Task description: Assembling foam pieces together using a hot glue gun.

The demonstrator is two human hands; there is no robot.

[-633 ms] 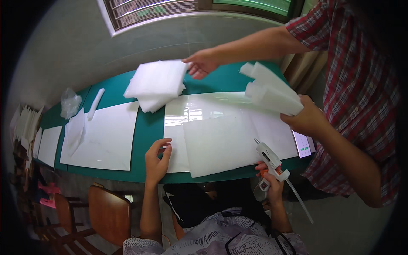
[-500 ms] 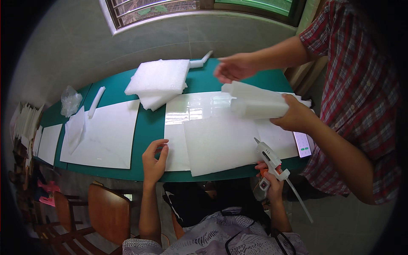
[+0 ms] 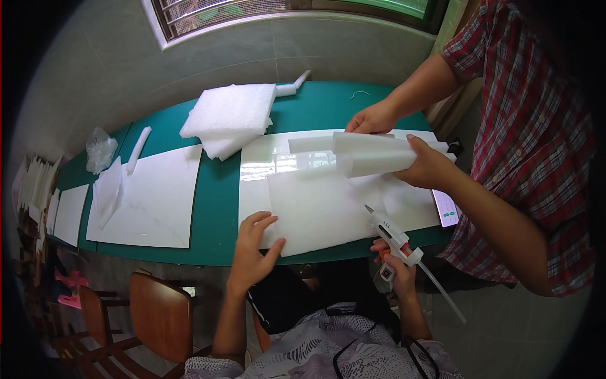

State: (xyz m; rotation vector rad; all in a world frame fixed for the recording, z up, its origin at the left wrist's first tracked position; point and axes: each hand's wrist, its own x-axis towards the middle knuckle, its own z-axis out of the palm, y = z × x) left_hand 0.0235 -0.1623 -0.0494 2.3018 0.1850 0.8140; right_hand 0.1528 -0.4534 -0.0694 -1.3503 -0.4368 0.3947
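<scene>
At the near edge of the green table (image 3: 218, 208), pressing down on a white foam sheet (image 3: 322, 208) with the left hand (image 3: 252, 252): fingers spread wide, palm flat on the sheet's near left corner, gripping nothing. Lying flat across a glossy white board (image 3: 252, 165), with its near edge just overhanging the table rim. Gripping a glue gun (image 3: 392, 237) in the right hand (image 3: 394, 271), fist closed round the handle, nozzle aimed at the sheet's right edge and close to it; cannot tell whether touching. Trailing a clear glue stick (image 3: 442, 290) out of the back of the gun.

Across the table, held between a co-worker's two hands (image 3: 429, 167): a rolled foam piece (image 3: 372, 155), lifted just above the far side of the flat sheet.

Judging by looks: very light, soft, springy, easily dented or torn, and likely to slide on the glossy board beneath. Best held with a flat, spread palm near an edge or corner rather than pinched; best lifted from two corners to avoid creasing. Probably prone to melting under a hot nozzle, so worth keeping fingers and foam clear of the tip.

Further left: a stack of foam sheets (image 3: 230, 117), another white board (image 3: 148, 196), a crumpled plastic bag (image 3: 100, 148). Near the right end, a phone (image 3: 445, 208). Below the table, a wooden chair (image 3: 161, 309).
</scene>
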